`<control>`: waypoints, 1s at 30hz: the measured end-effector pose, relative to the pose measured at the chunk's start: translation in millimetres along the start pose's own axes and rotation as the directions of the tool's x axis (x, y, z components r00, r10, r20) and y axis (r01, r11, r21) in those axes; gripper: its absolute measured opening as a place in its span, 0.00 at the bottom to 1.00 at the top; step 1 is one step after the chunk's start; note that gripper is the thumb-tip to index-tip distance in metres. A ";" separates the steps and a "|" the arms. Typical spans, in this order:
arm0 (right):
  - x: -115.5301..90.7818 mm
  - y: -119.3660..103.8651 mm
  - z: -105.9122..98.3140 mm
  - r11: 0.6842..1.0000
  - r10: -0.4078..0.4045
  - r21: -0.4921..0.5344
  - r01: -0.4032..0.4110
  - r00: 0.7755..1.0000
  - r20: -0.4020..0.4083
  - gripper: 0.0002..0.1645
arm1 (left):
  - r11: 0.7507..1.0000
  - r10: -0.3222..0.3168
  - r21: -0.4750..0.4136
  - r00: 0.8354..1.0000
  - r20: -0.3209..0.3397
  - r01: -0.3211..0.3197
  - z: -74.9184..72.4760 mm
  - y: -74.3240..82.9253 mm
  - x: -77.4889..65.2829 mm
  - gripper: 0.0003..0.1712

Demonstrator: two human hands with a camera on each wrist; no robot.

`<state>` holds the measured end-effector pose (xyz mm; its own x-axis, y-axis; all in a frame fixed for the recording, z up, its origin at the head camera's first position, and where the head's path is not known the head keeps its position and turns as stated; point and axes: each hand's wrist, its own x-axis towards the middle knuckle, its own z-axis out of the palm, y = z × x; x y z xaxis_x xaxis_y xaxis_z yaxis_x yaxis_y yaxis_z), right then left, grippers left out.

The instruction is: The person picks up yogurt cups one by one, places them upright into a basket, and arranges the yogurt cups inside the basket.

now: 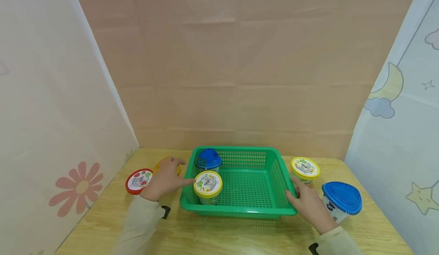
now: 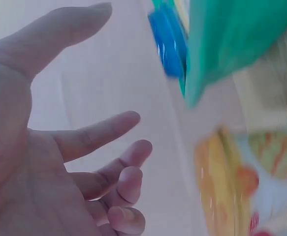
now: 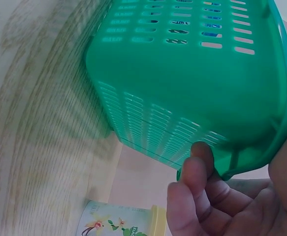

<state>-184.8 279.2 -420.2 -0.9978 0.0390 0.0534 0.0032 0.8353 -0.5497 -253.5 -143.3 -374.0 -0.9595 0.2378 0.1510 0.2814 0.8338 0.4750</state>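
A green plastic basket (image 1: 240, 210) stands on the table, holding a yellow-lidded tub (image 1: 207, 182) and a blue-lidded tub (image 1: 209, 157) along its left side. My right hand (image 1: 306, 203) grips the basket's right rim, its fingers (image 3: 197, 172) under the lip while the thumb lies at the top edge. Left of the basket my left hand (image 1: 166, 178) hovers empty, thumb and fingers spread apart. Partly hidden under it is an orange-lidded tub (image 2: 217, 182), close below the fingers in the left wrist view. Beside that hand is a red-lidded tub (image 1: 138, 180).
Right of the basket stand another yellow-lidded tub (image 1: 305, 168) and, nearer, a large blue-lidded tub (image 1: 342, 198). The wooden table (image 1: 236, 236) ends against a brown back wall (image 1: 236, 76), with patterned white panels on both sides.
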 end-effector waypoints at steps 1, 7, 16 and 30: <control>-0.1 0.0 0.1 1.000 0.000 0.001 0.000 1.000 -0.001 0.39 | 1.000 -0.008 0.002 1.000 -0.014 0.008 -4.5 -4.8 -1.6 0.42; -0.8 0.4 0.7 1.000 0.006 0.003 -0.006 1.000 -0.002 0.40 | 0.998 -0.051 0.036 0.997 -0.064 0.053 -23.7 -33.4 -11.1 0.48; -0.3 0.4 1.5 1.000 -0.007 -0.003 0.007 1.000 -0.013 0.39 | 0.981 -0.095 0.158 0.991 -0.091 0.109 -34.4 -67.7 -22.6 0.58; -2.1 -2.0 3.8 1.000 0.019 0.020 -0.018 1.000 -0.023 0.39 | 0.964 -0.178 0.189 0.981 -0.070 0.189 -37.9 -107.3 -31.8 0.60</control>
<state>-183.0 275.3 -422.5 -0.9958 0.0670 0.0621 0.0200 0.8233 -0.5673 -252.8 -259.2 -396.9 -0.9910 0.0497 0.1243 0.0877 0.9425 0.3224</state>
